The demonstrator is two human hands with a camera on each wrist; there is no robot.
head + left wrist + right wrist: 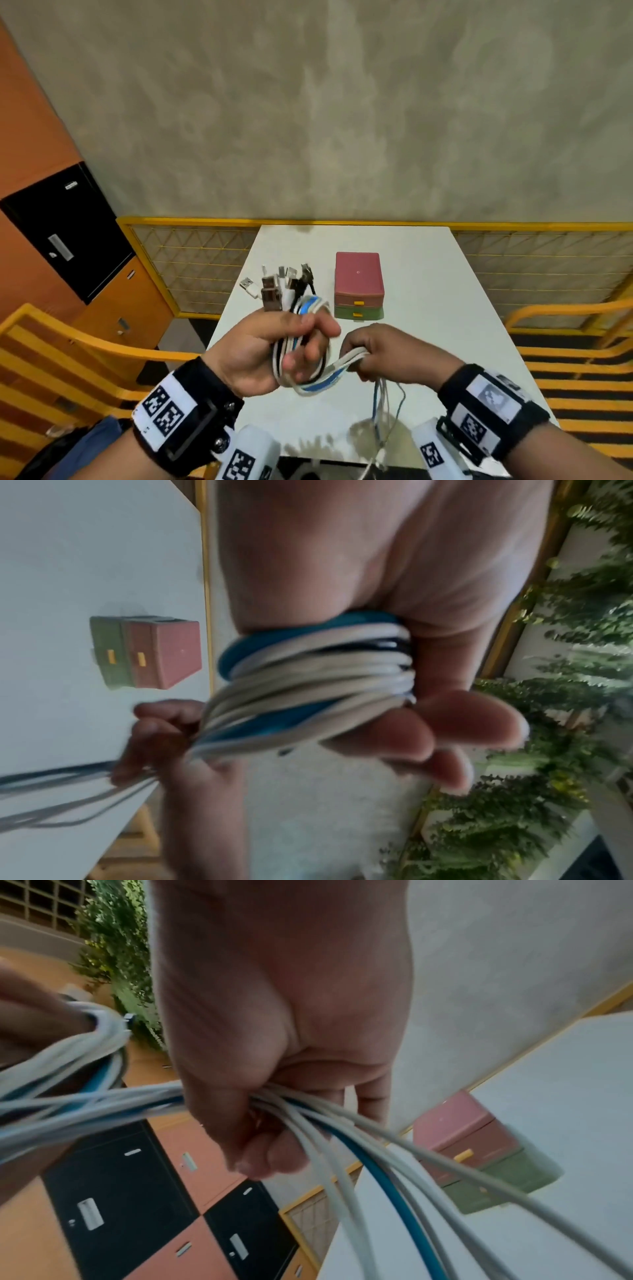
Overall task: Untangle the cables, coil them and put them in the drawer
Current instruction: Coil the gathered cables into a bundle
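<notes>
The left hand (270, 353) is raised above the near part of the white table (445, 308), its fingers curled round a bundle of cables (308, 380) that loops several times about them; white, blue and black strands show in the wrap. The plug ends (281, 287) stick up out of the top of this fist, fanned out, one white plug leaning off to the left. From the left wrist view the coil (318, 674) sits tight against the palm, with the fingertips (472, 721) closing under it.

The right hand (390, 353) is just beside the left, at about the same height, its fingers closed in a fist on the same cables where they leave the coil. Below that fist the loose strands (380, 411) hang down past the near edge of the table, spreading apart as they drop.

The small drawer box (358, 286) stands on the table beyond both hands, nearer the middle than any edge, pink on top and green below, each drawer with a yellow handle; both drawers look pushed in. Bare tabletop lies to its right and behind it, up to the far edge by the yellow mesh fence (191, 267). Orange and black lockers (68, 233) stand off to the left
</notes>
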